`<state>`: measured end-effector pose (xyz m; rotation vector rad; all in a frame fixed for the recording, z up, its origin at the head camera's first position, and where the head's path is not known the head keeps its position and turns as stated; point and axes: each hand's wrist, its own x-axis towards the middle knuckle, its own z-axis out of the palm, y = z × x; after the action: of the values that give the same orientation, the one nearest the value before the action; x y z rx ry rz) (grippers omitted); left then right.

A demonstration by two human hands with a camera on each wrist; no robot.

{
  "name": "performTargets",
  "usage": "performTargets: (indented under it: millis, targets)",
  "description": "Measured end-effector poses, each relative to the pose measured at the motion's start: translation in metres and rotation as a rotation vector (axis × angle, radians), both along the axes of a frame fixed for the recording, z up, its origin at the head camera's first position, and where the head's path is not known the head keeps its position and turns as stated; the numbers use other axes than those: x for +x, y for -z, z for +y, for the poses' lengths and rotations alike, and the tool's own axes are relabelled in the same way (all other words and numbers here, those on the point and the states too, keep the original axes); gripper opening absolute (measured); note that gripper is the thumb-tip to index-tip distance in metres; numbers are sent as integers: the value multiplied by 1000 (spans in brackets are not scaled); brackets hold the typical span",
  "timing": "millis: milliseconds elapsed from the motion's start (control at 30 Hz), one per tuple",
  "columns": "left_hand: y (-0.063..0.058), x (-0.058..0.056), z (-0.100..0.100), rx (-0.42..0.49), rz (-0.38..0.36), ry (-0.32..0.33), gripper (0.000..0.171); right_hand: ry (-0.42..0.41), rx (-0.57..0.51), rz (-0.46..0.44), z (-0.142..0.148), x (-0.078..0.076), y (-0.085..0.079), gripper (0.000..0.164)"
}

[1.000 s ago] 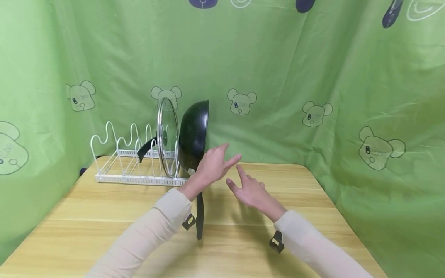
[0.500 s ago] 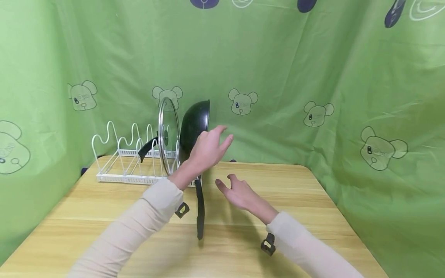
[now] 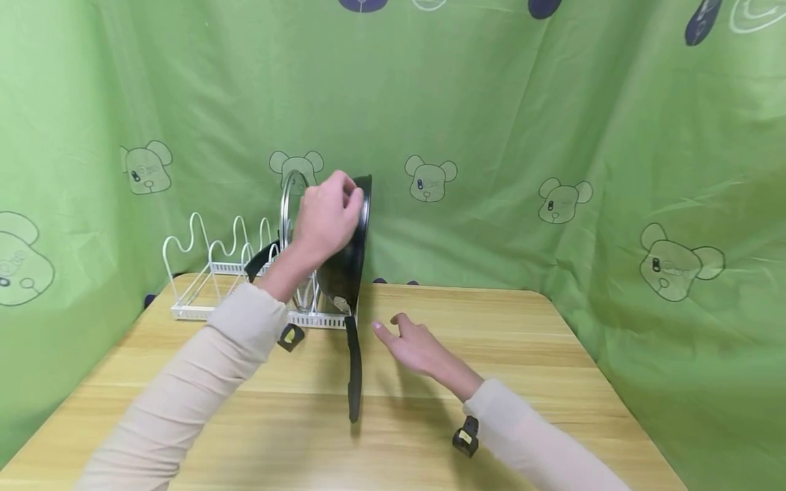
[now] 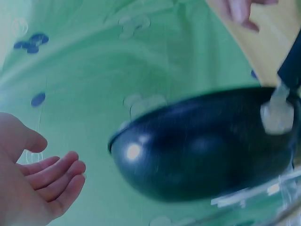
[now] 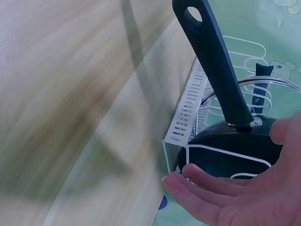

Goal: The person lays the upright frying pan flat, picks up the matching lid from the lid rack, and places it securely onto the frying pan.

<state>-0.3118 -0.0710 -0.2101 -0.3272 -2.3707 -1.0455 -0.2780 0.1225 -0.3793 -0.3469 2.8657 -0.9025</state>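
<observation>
A black deep frying pan [image 3: 348,269] stands on edge in the right end of a white wire rack [image 3: 319,320]. Its long black handle [image 3: 354,372] points toward the front of the table. My left hand [image 3: 328,217] is raised in front of the pan's upper part, its fingers loosely bent. In the left wrist view a gap separates that hand [image 4: 40,179] from the pan [image 4: 207,146]. To the right of the handle, my right hand [image 3: 419,348] hovers with fingers extended and holds nothing. A glass lid [image 3: 285,211] stands left of the pan, partly behind the left hand.
The lid's black handle [image 3: 260,261] sticks out to the left over the rack's other slots. The wooden table [image 3: 491,327] extends to the right and front. A green curtain [image 3: 491,102] hangs close behind and along both sides.
My left hand has moved up and left, from beside the pan's lower part to its upper part. The right hand has shifted slightly left and down. Pan, lid and rack stay put.
</observation>
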Motion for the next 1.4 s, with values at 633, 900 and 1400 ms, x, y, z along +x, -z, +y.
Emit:
performTargets:
  millis: [633, 900, 1400]
  targets:
    - [22, -33, -101, 105, -90, -260, 34, -20, -44, -20, -14, 2, 5, 78]
    - [60, -42, -130, -44, -266, -315, 44, -39, -63, -27, -20, 1, 9, 78]
    - [97, -56, -126, -169, -434, -298, 50, -45, -229, -56, -36, -4, 16, 59]
